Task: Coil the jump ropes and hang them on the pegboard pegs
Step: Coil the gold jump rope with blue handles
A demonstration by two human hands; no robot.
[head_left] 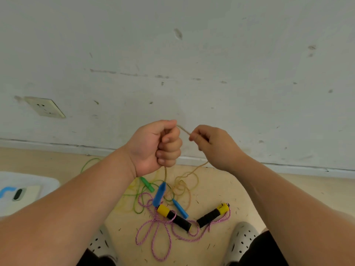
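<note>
My left hand (157, 146) is a fist gripping a tan jump rope (183, 129), which runs up out of the fist and across to my right hand (213, 144). The right hand pinches the rope between thumb and fingers. One blue handle (159, 194) of this rope dangles below my left fist; the other blue handle (180, 208) lies on the floor amid loose tan loops. A green rope (134, 200) with a green handle (147, 184) lies tangled on the floor. A pink rope (153, 237) with two black-and-yellow handles (213, 215) lies nearer my feet.
A scuffed white wall (192, 64) rises straight ahead with a power socket (46, 107) low on the left. A white bin lid or tray (23, 191) sits on the floor at left. My two perforated shoes (244, 240) stand at the bottom edge. No pegboard is in view.
</note>
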